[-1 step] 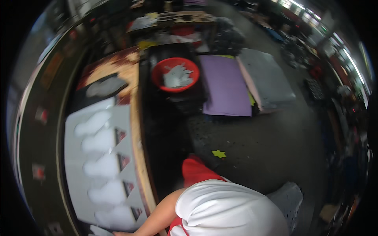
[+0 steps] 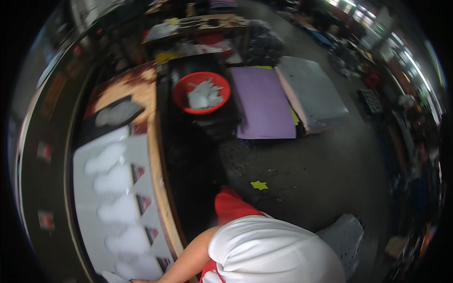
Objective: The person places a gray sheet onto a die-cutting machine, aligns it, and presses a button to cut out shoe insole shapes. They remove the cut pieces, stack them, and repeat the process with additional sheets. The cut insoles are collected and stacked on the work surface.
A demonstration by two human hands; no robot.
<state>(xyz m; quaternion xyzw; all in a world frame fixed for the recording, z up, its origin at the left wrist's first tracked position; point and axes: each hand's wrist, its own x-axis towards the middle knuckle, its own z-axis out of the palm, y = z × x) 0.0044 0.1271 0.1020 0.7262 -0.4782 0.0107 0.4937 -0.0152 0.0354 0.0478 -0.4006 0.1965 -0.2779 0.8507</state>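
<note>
My right forearm (image 2: 191,254), in a white sleeve, reaches toward the lower left. Only a sliver of my right hand (image 2: 140,281) shows at the bottom edge; its fingers are cut off. A pale, thin piece (image 2: 113,277) lies beside it, and I cannot tell whether the hand holds it. Just above the hand is a grey board (image 2: 87,207) on the bench. A column of white, sole-shaped pieces (image 2: 118,209) lies on it, with small dark-and-red printed patches along their right ends. My left hand is out of view.
The wooden bench edge (image 2: 163,188) runs beside the board. Beyond lies a grey sole-shaped piece (image 2: 120,114) on a dark sheet. A red basin (image 2: 226,96) holds pale scraps. Purple sheets (image 2: 264,104) and grey sheets (image 2: 314,94) are stacked right of it. A yellow-green scrap (image 2: 259,185) lies on the floor.
The bench, basin and sheet stacks have shifted slightly left in the picture as the view turned. The pale piece by my right hand sits a little lower and further left.
</note>
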